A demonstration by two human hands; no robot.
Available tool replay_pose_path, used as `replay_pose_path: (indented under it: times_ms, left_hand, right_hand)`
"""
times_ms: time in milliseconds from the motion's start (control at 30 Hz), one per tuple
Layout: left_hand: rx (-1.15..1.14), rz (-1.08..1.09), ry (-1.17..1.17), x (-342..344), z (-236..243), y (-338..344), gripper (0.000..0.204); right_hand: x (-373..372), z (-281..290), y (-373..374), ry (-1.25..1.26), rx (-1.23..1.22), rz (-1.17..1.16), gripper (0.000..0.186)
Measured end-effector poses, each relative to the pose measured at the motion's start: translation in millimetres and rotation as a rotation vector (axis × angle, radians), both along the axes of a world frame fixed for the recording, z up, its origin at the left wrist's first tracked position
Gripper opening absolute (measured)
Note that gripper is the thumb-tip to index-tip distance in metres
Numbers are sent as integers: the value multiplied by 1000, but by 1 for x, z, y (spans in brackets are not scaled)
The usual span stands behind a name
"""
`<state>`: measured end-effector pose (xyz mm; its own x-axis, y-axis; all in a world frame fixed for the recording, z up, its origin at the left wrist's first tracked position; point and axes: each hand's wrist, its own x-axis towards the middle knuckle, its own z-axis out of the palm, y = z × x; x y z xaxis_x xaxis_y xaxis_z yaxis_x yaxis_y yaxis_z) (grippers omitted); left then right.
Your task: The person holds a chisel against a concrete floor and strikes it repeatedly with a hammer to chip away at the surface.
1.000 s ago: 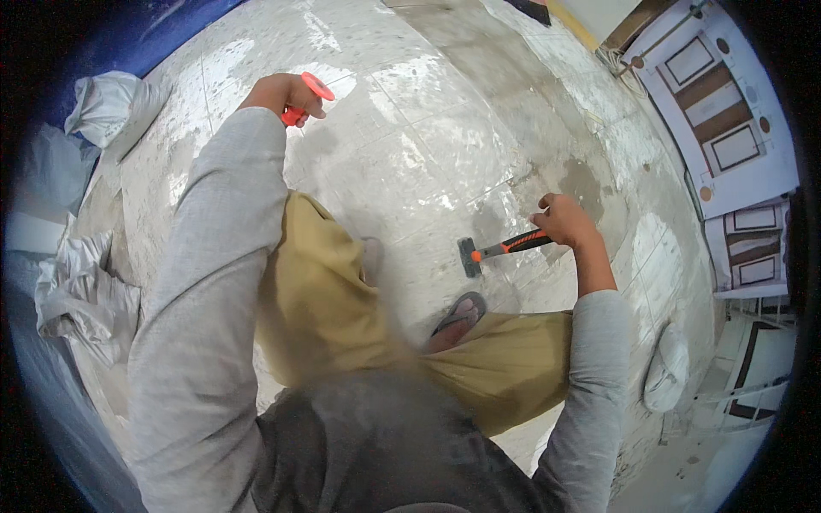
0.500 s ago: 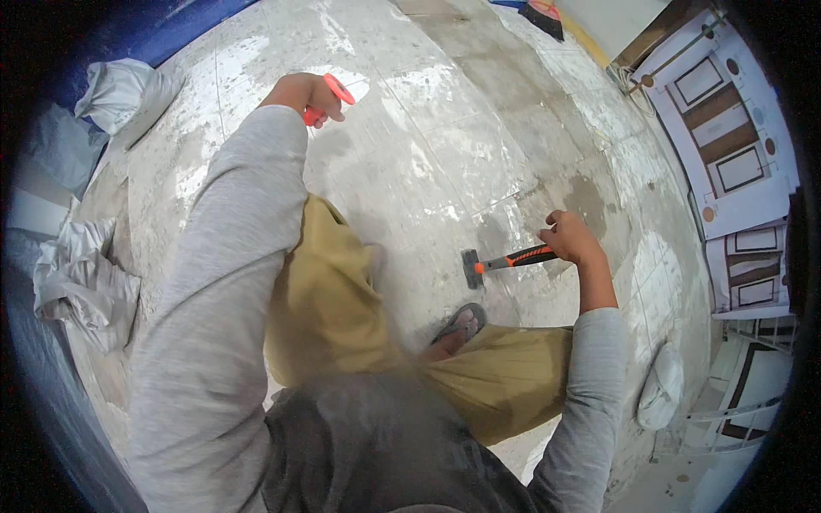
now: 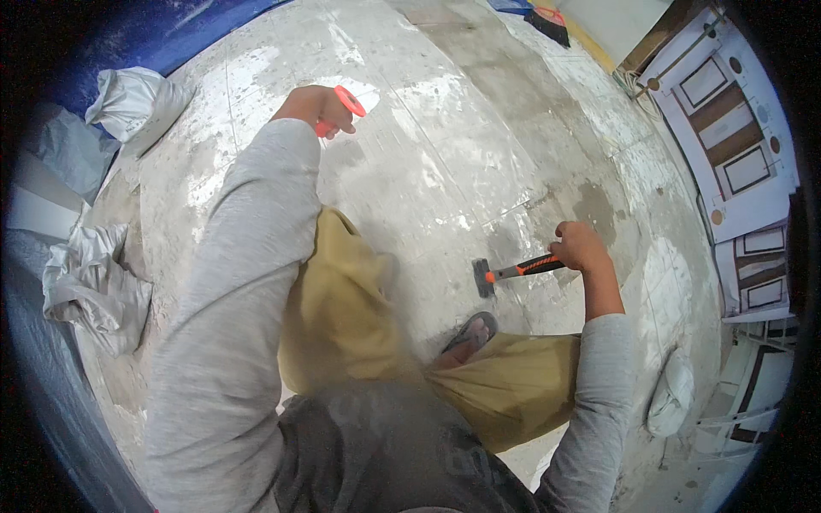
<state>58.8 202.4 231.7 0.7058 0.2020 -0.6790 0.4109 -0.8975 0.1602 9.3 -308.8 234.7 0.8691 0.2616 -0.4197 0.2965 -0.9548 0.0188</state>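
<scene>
At the end of my outstretched left arm, my left hand [image 3: 322,109] is closed around an orange-red chisel [image 3: 350,101]. Its round hand guard shows above the fist; the blade is hidden by the hand. My right hand [image 3: 582,245] grips a club hammer [image 3: 518,271] near the end of its black and orange handle. The dark, blocky hammer head points left, over the floor just beyond my sandalled foot [image 3: 472,333]. Under both tools lies a pale tiled floor [image 3: 428,171] with white patches and dust.
White sacks [image 3: 139,104] and a crumpled bag [image 3: 98,286] are on the left, beside blue sheeting [image 3: 184,30]. At right stand patterned panels [image 3: 727,128] and a small white sack [image 3: 671,393]. A broom head [image 3: 547,26] is at the far edge.
The whole view has shifted slightly, so everything appears a little further right and lower. Both hands keep their holds; less of the orange grip shows below my left fist.
</scene>
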Motion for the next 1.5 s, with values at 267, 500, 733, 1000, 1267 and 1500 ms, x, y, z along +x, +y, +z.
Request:
replay_pose_path:
  times_ms: [267,500,733,1000,1267,1500]
  left_hand:
    - [-268,208,-389,-33,15,-28,20]
    - [-170,-92,-454,-22,32,-91,27]
    - [-138,-234,-636,22,-5,-145,28]
    - [-259,4,-895,84,-85,-224,19]
    - [-240,-484,-223,20,46,-271,33]
    - [-287,-444,-6,40,38,-263,30]
  right_hand:
    - [6,-14,-16,-72,142,-5,30]
    - [17,-26,-33,-110,124,-36,36]
    - [16,-25,-22,-109,116,-29,38]
    - [15,-30,7,-143,135,96,32]
    - [4,-20,-29,-134,-71,-5,28]
    - [14,-33,-35,-256,67,78,23]
